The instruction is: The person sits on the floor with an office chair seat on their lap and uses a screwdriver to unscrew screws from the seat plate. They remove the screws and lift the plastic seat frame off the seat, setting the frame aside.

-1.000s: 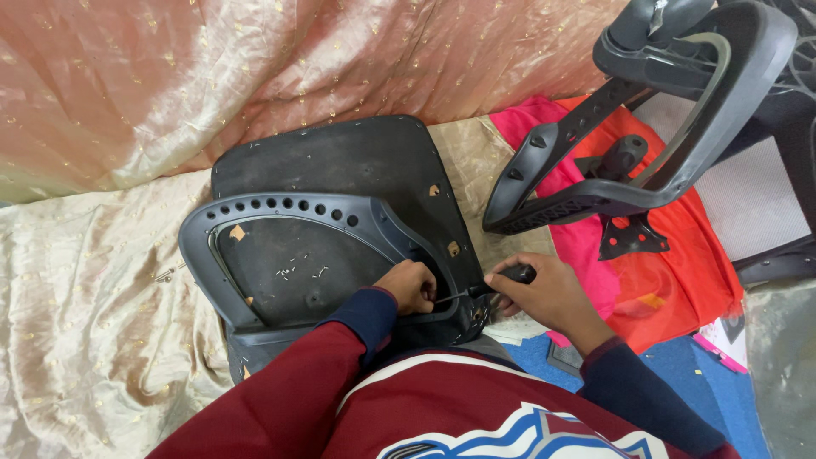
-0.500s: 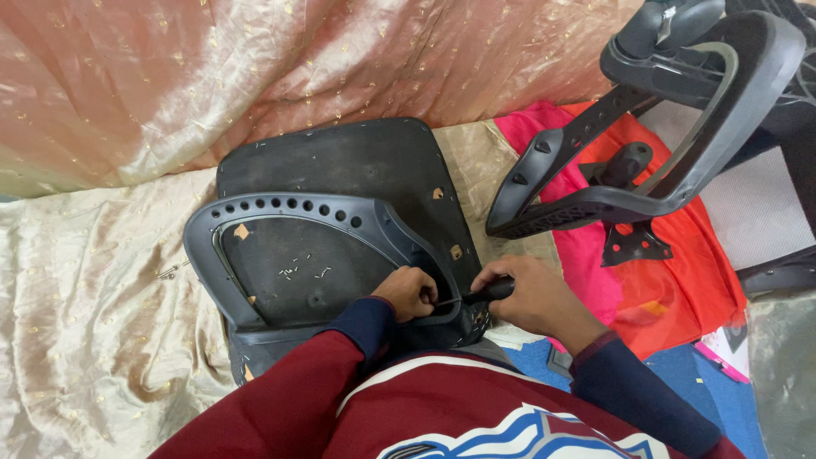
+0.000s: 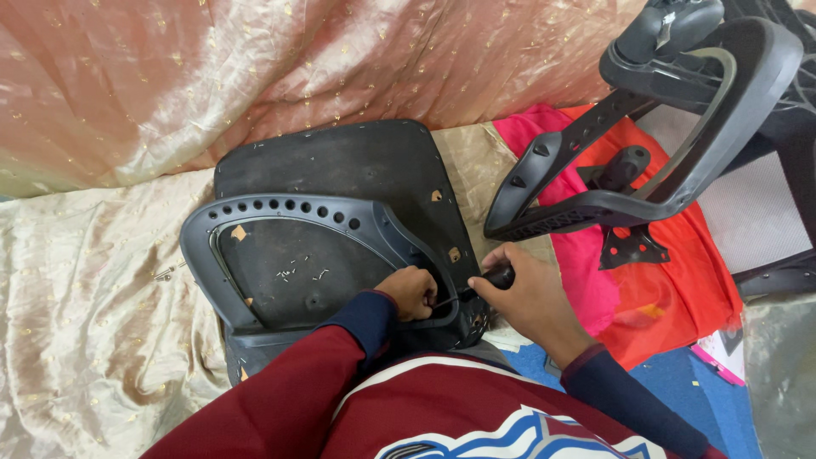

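The armrest frame (image 3: 289, 255) lies on the seat pan (image 3: 357, 170); the chair back (image 3: 680, 127) stands right (over cloths (image 3: 671, 289)).

Pink-gold draped cloth (image 3: 255, 76) behind; second chair frame (image 3: 680, 127) right, over red-pink fabric (image 3: 671, 280); blue floor patch (image 3: 722, 408).

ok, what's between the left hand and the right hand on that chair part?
In the head view, only the thin metal shaft of the screwdriver spans the gap from the right hand to the left hand, over the grey armrest frame.
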